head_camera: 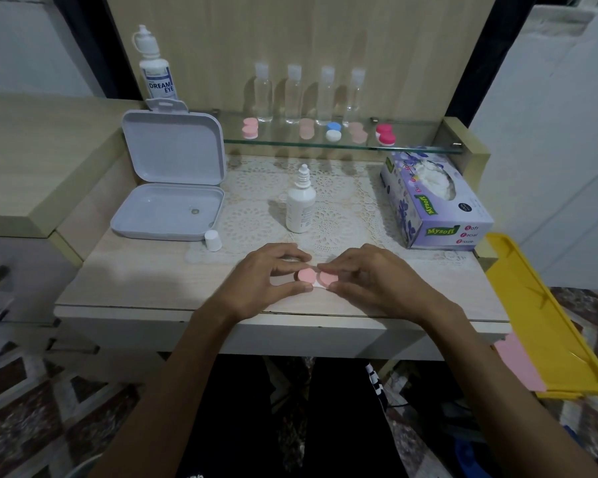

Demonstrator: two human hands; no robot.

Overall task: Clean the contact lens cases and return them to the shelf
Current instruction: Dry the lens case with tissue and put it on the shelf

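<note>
Pale wood desk (135, 281) near its front edge carries the pink lens case (314, 278), long axis running nine to three o'clock. Left hand (266, 276) pinches the nine o'clock cap, right hand (366, 274) the three o'clock cap, equally near. Glass shelf (411, 146) lies at twelve o'clock.

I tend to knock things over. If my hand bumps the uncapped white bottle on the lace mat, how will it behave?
The white bottle would probably tip: it stands tall and narrow. Its cap is off, so liquid may spill. Lying down, its round body would likely roll.
</note>
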